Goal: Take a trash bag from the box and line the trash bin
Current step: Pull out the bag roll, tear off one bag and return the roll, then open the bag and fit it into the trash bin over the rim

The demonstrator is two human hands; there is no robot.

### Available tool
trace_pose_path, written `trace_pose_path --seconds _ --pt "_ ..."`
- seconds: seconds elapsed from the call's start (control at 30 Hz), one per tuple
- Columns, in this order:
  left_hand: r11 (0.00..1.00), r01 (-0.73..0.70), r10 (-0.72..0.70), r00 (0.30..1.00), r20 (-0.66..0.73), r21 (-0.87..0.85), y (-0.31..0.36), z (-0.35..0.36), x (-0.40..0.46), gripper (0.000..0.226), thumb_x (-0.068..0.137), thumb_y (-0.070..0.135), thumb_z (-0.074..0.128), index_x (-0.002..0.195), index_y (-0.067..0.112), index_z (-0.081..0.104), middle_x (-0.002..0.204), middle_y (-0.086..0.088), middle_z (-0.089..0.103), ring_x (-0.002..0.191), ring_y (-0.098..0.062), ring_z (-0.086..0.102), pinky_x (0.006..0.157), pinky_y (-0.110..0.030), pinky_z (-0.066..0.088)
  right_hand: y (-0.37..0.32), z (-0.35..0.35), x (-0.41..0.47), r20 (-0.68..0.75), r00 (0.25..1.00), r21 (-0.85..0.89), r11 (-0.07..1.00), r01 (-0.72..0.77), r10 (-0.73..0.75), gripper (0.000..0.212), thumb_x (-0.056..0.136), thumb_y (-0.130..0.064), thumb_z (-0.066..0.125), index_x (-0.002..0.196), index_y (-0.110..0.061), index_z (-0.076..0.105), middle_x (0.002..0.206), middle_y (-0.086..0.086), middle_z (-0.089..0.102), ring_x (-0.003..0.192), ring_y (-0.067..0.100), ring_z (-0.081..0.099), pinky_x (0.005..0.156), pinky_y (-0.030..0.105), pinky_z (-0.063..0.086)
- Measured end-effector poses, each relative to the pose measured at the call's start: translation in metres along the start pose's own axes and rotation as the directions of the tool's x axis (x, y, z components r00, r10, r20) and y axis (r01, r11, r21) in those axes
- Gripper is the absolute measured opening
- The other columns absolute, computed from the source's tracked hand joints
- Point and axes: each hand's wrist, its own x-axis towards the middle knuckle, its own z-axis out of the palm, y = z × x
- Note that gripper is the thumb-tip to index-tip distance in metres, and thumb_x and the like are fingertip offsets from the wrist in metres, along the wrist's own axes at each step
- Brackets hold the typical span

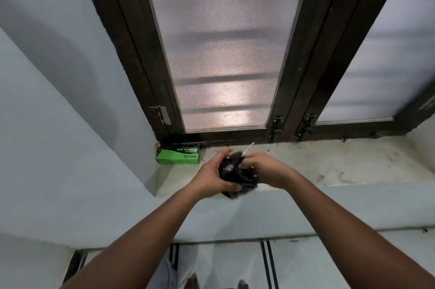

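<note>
Above the window sill (317, 166), two hands meet around one black roll of trash bags (231, 171). The left hand (215, 176) curls its fingers (223, 154) round the roll from the left and underneath. The right hand (262, 166) pinches the roll's top edge, fingers bent tight; a thin white strip (248, 148) sticks up just beside them. One green box (178, 156) lies on the sill's left end, against the wall corner, near the left hand but apart from it. Behind stands a dark-framed window (299, 91) with two frosted panes. Below, two feet (195, 282) show on the tiled floor (223, 262).
</note>
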Motion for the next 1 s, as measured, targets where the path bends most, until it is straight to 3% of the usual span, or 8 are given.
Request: trace_pose_path --seconds 0.17,0.23,0.37,0.47,0.57,0.67,0.87,1.0 --pt "0.975 0.011 -0.022 0.999 -0.046 -0.223 0.017 0.005 -0.006 0.041 0.072 0.033 0.091 0.109 0.027 0.074 0.102 0.004 0.08 0.098 -0.013 0.075 0.092 -0.031 0.058 -0.008 0.0 -0.007 -0.259 0.943 0.215 0.94 0.265 -0.207 0.032 0.092 -0.011 0.074 0.122 -0.012 0.063 0.112 0.014 0.068 0.091 0.018 0.069 0.08 0.029 0.056" --pt "0.964 0.003 -0.046 0.986 -0.158 -0.265 0.025 0.006 -0.011 0.022 0.081 0.023 0.085 0.099 0.027 0.074 0.092 0.006 0.079 0.09 -0.013 0.075 0.082 -0.021 0.057 0.001 -0.002 -0.012 -0.144 0.978 0.237 0.954 0.184 -0.152 0.046 0.089 -0.026 0.079 0.13 -0.022 0.057 0.123 0.008 0.07 0.101 0.019 0.072 0.082 0.034 0.057" --pt "0.929 0.018 -0.141 0.94 -0.31 -0.369 0.031 0.007 -0.018 0.026 0.091 0.013 0.073 0.114 0.022 0.068 0.104 0.003 0.076 0.097 -0.014 0.071 0.081 -0.019 0.055 0.02 -0.002 -0.029 0.162 0.986 0.03 0.999 0.026 -0.031 0.042 0.088 -0.029 0.08 0.128 -0.022 0.067 0.119 0.007 0.076 0.11 0.025 0.073 0.087 0.042 0.059" --pt "0.861 0.034 -0.226 0.919 -0.322 -0.507 0.031 0.007 -0.028 0.03 0.088 0.022 0.079 0.115 0.017 0.068 0.107 -0.003 0.077 0.1 -0.021 0.074 0.089 -0.036 0.06 0.022 0.009 -0.033 0.027 0.996 0.121 0.989 0.085 -0.089 0.017 0.097 -0.012 0.068 0.112 -0.01 0.075 0.1 0.009 0.079 0.089 0.024 0.076 0.073 0.034 0.058" --pt "0.763 0.06 -0.323 0.898 -0.298 -0.644 0.029 0.005 -0.036 0.027 0.084 0.029 0.084 0.103 0.015 0.071 0.093 -0.002 0.077 0.083 -0.021 0.074 0.068 -0.032 0.058 0.023 0.015 -0.031 -0.147 0.984 0.267 0.954 0.138 -0.102 0.01 0.098 -0.01 0.066 0.104 -0.009 0.074 0.091 0.009 0.074 0.069 0.018 0.069 0.058 0.026 0.051" --pt "0.669 0.039 -0.425 0.84 -0.339 -0.742 0.02 0.0 -0.043 0.026 0.085 0.028 0.082 0.102 0.015 0.068 0.096 -0.004 0.076 0.083 -0.019 0.072 0.06 -0.027 0.052 0.027 0.016 -0.036 -0.179 0.976 0.413 0.892 0.186 -0.121 0.021 0.095 -0.02 0.071 0.113 -0.01 0.072 0.107 0.013 0.075 0.087 0.026 0.072 0.074 0.036 0.056" --pt "0.895 0.446 -0.35 0.743 -0.571 0.032 0.017 -0.004 -0.06 0.075 0.08 0.028 0.08 0.14 0.013 0.039 0.139 -0.013 0.04 0.125 -0.035 0.046 0.094 -0.037 0.043 0.027 0.025 -0.061 -0.237 0.968 0.544 0.815 0.198 -0.077 0.025 0.092 -0.031 0.075 0.107 -0.011 0.076 0.089 0.004 0.077 0.08 0.023 0.072 0.084 0.04 0.057" --pt "0.994 0.073 -0.104 0.884 -0.455 -0.085 0.037 -0.007 -0.075 0.052 0.087 0.05 0.073 0.129 0.023 0.057 0.129 0.001 0.06 0.116 -0.017 0.058 0.09 -0.032 0.048 0.025 0.042 -0.08 -0.25 0.951 0.339 0.903 0.264 -0.185 0.037 0.086 -0.024 0.081 0.12 -0.011 0.072 0.109 0.005 0.08 0.101 0.025 0.076 0.095 0.04 0.058"
